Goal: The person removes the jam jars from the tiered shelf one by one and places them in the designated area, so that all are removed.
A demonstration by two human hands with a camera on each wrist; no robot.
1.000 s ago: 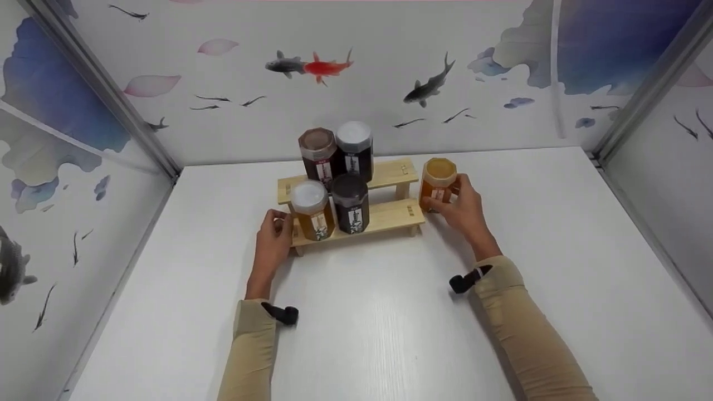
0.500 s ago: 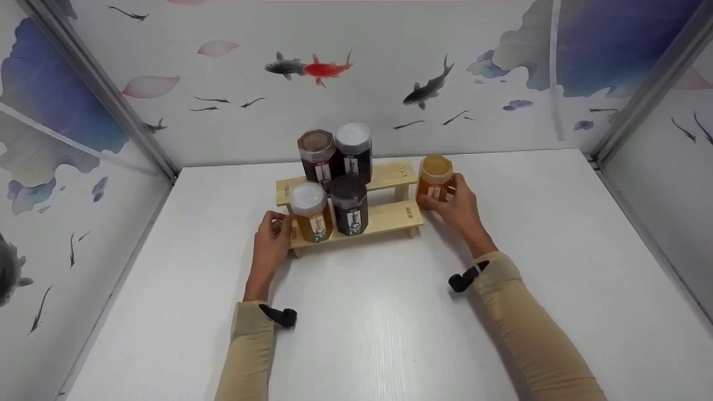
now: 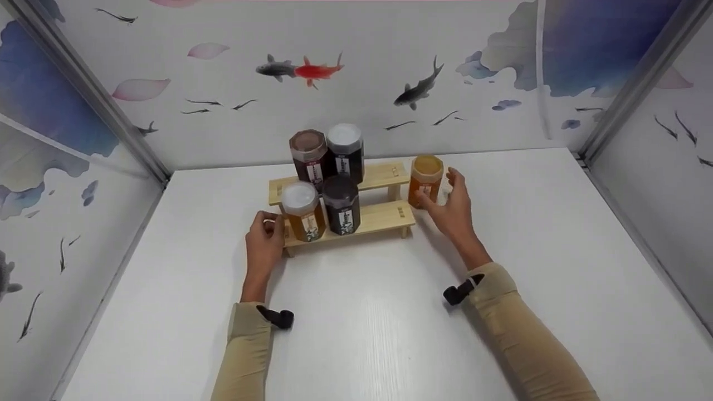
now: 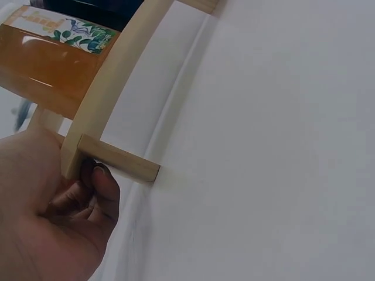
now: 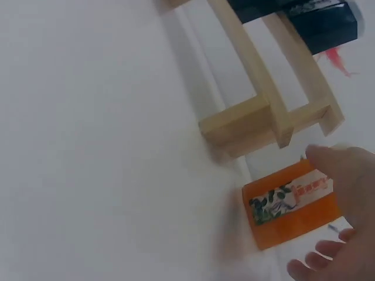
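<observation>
Loosened right hand (image 3: 452,207) beside amber hexagonal jar (image 3: 426,180), not yet shelved; left hand (image 3: 264,240) gripped 2-tier wooden rack (image 3: 390,214), 4 jars placed.

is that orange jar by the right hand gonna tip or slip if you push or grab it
The orange jar looks tall and narrow, so a push near its lid could tip it. It seems full, so probably heavy for its size. Its flat-sided lid suggests it would not roll far, and the smooth walls may slip under loose fingers.
</observation>
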